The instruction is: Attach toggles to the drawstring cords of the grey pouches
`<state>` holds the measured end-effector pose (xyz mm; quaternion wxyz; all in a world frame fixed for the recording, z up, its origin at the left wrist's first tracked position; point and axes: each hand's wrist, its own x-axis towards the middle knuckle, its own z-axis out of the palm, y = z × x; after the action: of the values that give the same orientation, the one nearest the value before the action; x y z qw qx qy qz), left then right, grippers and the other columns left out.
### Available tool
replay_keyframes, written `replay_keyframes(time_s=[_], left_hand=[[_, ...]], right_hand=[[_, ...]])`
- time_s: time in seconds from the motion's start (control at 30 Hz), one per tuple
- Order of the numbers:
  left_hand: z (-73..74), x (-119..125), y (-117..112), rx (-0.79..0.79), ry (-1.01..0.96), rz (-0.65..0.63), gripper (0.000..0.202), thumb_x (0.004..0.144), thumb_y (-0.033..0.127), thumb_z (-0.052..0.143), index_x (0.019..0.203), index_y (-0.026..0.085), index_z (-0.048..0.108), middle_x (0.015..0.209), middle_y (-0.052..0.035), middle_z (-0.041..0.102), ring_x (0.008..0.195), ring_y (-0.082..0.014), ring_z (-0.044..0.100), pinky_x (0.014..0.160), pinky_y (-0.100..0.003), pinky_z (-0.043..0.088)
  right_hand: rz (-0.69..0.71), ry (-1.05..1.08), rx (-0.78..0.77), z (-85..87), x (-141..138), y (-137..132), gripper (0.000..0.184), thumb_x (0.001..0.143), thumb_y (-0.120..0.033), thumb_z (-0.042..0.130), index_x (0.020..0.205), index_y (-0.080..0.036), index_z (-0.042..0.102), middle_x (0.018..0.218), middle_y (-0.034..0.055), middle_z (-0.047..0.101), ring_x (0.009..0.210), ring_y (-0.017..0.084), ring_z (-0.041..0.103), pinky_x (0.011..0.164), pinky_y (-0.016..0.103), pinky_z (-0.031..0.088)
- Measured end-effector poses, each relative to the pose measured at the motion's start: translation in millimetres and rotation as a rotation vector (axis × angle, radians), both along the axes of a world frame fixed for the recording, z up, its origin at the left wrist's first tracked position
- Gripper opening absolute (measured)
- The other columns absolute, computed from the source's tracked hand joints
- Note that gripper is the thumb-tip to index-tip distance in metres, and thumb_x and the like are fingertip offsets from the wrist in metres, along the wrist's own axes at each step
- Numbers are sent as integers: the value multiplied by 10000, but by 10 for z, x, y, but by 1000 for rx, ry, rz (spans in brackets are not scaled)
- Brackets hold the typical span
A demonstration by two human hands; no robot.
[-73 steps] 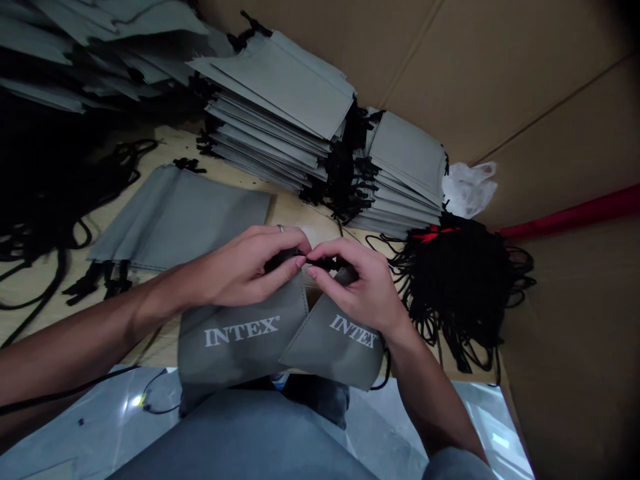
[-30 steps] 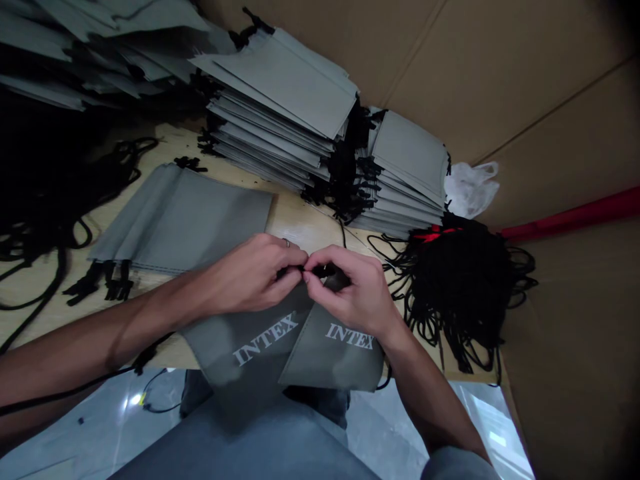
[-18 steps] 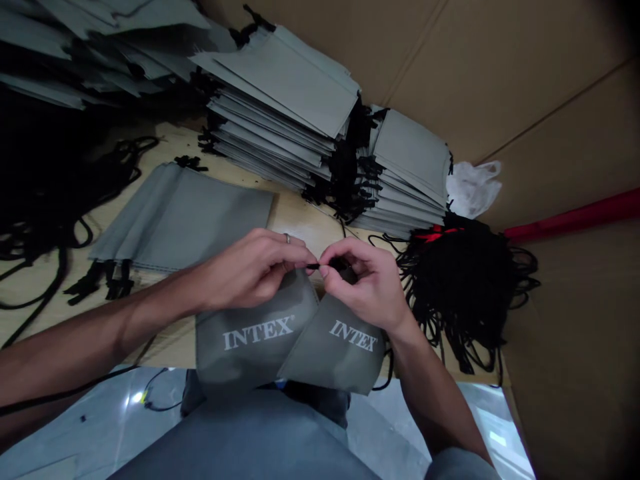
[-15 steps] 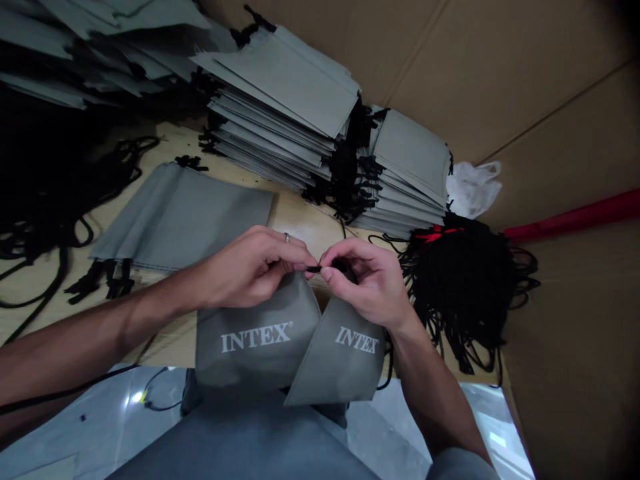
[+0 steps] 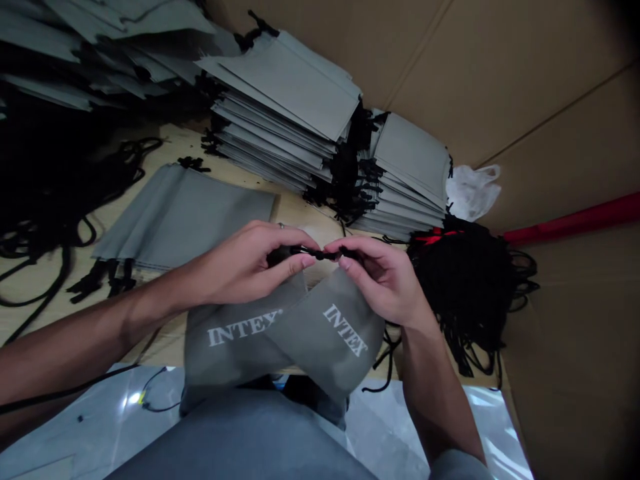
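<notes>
Tracking the hands from my remote seat, I am seeing the left hand [image 5: 245, 263] and the right hand [image 5: 383, 283] pinching a black cord [image 5: 316, 253] between them. The left thumb and fingers are curling shut on one stretch of it, while the right fingertips [image 5: 346, 263] are closing on the stretch beside it, with the two hands nearly touching. A ring [image 5: 281, 225] is sitting on a left finger.

Two grey INTEX panels [image 5: 283, 330] are hanging just below the hands, meeting under the cord, and I cannot tell whether they are one pouch or two. Everything else I am placing from those panels. A lap in grey trousers [image 5: 240, 433] is showing just below them, and a shiny floor [image 5: 95, 420] is showing below and to their left.

A flat grey pile [image 5: 183, 217] is lying on a wooden table [image 5: 300, 223] just beyond them and to the left, and a black cord tangle [image 5: 45, 227] is spreading further left. Beyond them, two tall grey stacks [image 5: 280, 120] are leaning together, trailing black cords. To their right, a black cord heap [image 5: 465, 287] with a red tie [image 5: 435, 235] is sitting below a white plastic bag [image 5: 473, 192]. Further right, a cardboard wall [image 5: 550, 93] is rising behind a red tube [image 5: 570, 220].
</notes>
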<state>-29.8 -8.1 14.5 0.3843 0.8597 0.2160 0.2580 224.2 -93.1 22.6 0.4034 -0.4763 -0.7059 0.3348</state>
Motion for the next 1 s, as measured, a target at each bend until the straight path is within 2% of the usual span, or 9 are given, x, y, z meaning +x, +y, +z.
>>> replay_keyframes(time_s=[0.07, 0.2, 0.3, 0.37, 0.43, 0.5, 0.57, 0.73, 1.0], left_hand=[[4, 2, 9, -6, -9, 38, 267, 1043, 381, 679, 1224, 226, 801, 1083, -19, 850, 797, -122, 756, 620, -188, 503], [17, 14, 13, -25, -37, 78, 241, 1028, 375, 711, 1176, 224, 827, 1085, -20, 855, 878, -134, 778, 683, -186, 534], [9, 19, 4, -43, -77, 134, 246, 1009, 381, 747, 1181, 231, 839, 1112, -23, 857, 942, -153, 789, 742, -202, 561], [-3, 22, 0, -50, -109, 160, 248, 997, 388, 766, 1178, 238, 846, 1114, -24, 857, 949, -160, 791, 771, -213, 571], [-14, 28, 1, -47, -137, 149, 241, 997, 377, 771, 1181, 244, 849, 1120, -26, 856, 971, -168, 791, 815, -226, 578], [-20, 39, 4, -41, -167, 121, 222, 999, 350, 771, 1175, 242, 851, 1098, -27, 856, 965, -167, 787, 829, -232, 577], [-24, 51, 8, -46, -197, 111, 195, 991, 325, 782, 1146, 233, 858, 1055, -27, 857, 921, -156, 783, 815, -228, 574], [-36, 66, 16, -120, -254, 128, 163, 958, 311, 832, 1094, 234, 877, 1053, -29, 866, 900, -141, 790, 813, -202, 581], [-64, 67, 27, -62, -257, 83, 156, 978, 296, 808, 1097, 217, 872, 943, -28, 843, 815, -128, 753, 726, -209, 539]], right_hand=[[-4, -101, 71, 42, 31, 13, 216, 1070, -250, 654, 1217, -292, 807, 1184, 59, 802, 1131, 236, 742, 1004, 418, 597], [-76, -209, 130, 49, 47, 3, 253, 1094, -218, 591, 1212, -298, 800, 1101, 51, 787, 991, 212, 741, 887, 386, 598], [-154, -131, 66, -13, 34, -29, 212, 1059, -235, 669, 1257, -293, 719, 1078, 26, 793, 929, 199, 779, 771, 333, 609], [-174, -85, 74, -43, 15, -40, 176, 1024, -247, 733, 1193, -287, 703, 1031, 5, 792, 902, 194, 792, 726, 309, 609], [-146, -123, 177, -45, -15, -36, 92, 1012, -215, 742, 1084, -271, 735, 993, 2, 794, 910, 197, 785, 777, 323, 617], [-125, -173, 296, -33, -54, -25, 112, 1014, -157, 717, 1010, -257, 766, 988, 10, 798, 927, 199, 769, 854, 354, 618], [-139, -171, 359, -36, -93, -19, 127, 999, -135, 735, 991, -255, 776, 976, 11, 797, 924, 199, 761, 860, 360, 617], [-234, -87, 337, -131, -153, -36, 137, 926, -223, 868, 982, -264, 751, 915, -6, 781, 871, 199, 769, 791, 346, 631], [-216, -204, 453, -113, -170, -33, 110, 955, -225, 844, 942, -264, 742, 886, -17, 792, 838, 187, 776, 777, 350, 636]])
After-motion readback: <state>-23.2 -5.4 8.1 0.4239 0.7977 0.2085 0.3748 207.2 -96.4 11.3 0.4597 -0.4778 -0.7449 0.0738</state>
